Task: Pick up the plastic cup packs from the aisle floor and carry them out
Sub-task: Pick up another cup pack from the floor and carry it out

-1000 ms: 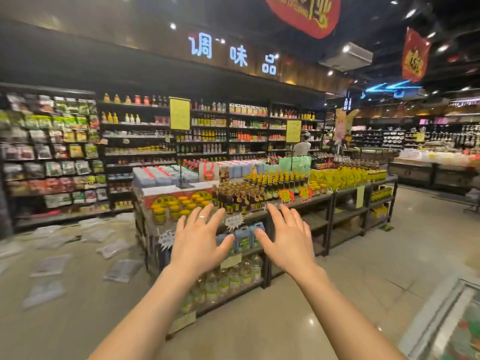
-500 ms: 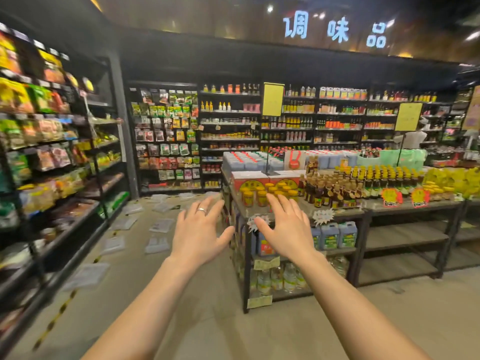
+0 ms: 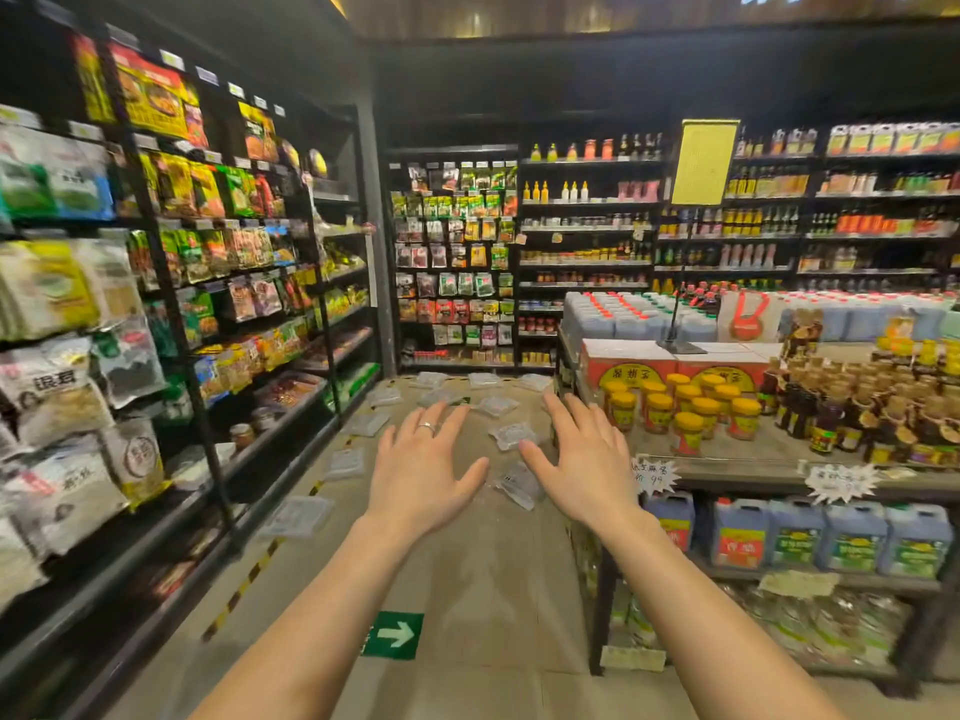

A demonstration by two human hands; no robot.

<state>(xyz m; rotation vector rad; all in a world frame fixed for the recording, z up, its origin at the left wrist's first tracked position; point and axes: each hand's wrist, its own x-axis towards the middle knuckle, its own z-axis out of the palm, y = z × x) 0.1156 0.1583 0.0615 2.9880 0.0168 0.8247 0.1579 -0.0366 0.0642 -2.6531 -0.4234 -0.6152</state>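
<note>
Several clear plastic cup packs lie scattered flat on the beige aisle floor ahead, such as the nearest left pack (image 3: 298,516), one between my hands (image 3: 519,484) and others farther back (image 3: 497,406). My left hand (image 3: 423,470), with a ring on one finger, is stretched forward palm down with fingers spread and holds nothing. My right hand (image 3: 584,462) is held out the same way, empty. Both hands hover in the air well above the packs and touch none of them.
A tall black shelf of snack bags (image 3: 156,314) lines the left side of the aisle. A low display stand (image 3: 779,475) with jars, bottles and jugs borders the right. Shelves of sauces close the far end (image 3: 582,252). A green arrow sticker (image 3: 393,635) marks the floor.
The view has swung left, from facing the display stand to looking down the aisle, so the packs now lie straight ahead. Both hands stay outstretched and empty.
</note>
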